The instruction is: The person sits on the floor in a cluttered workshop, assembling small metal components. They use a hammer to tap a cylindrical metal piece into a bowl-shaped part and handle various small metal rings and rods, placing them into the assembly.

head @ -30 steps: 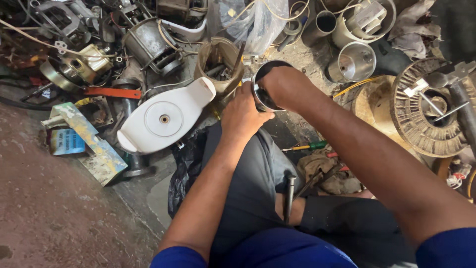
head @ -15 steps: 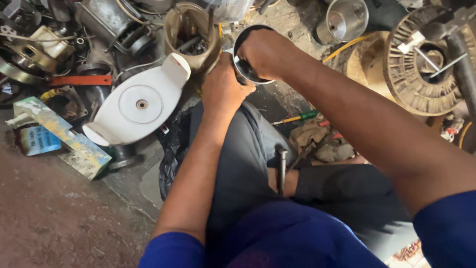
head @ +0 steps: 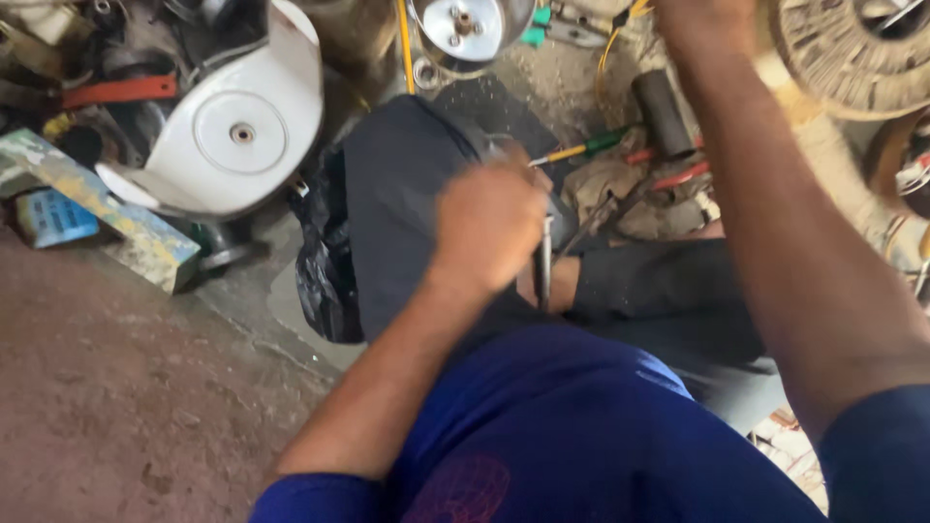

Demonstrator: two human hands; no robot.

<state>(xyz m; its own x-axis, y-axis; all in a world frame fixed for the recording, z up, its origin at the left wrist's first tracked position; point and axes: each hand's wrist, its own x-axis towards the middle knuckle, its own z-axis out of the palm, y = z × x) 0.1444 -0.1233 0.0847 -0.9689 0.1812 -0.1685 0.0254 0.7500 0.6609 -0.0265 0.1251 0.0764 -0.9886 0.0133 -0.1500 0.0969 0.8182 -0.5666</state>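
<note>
On the dusty reddish floor [head: 126, 407] at the far left lie a worn blue-and-yellow carton [head: 107, 208] and a small blue box [head: 56, 218], and just beyond them a white round housing [head: 237, 131] with a centre hole leans among dark scrap and a red strap [head: 116, 90]. Moving inward, a black plastic bag [head: 325, 271] sags beside the person's dark-trousered knee [head: 407, 194]. Over that knee the left hand [head: 489, 223] is curled into a loose fist around the top of a thin metal rod [head: 544, 271] that stands nearly upright between the legs; the motion blur hides the fingertips, so the grip reads as closed on the rod rather than certain. This looks like the step of taking up a tool from the lap, and the next move would call for a firmer hold and a clear line to whatever part is being worked. Above, a shiny round metal cover [head: 465, 24] sits at the top edge. Further right a green-and-yellow screwdriver [head: 581, 150] and red-handled pliers [head: 668, 174] rest on a dirty rag [head: 601, 189]. The right hand [head: 702, 19] reaches up out of view at the top, so I cannot tell whether it grasps anything, near a large wound coil disc [head: 852, 48]
</note>
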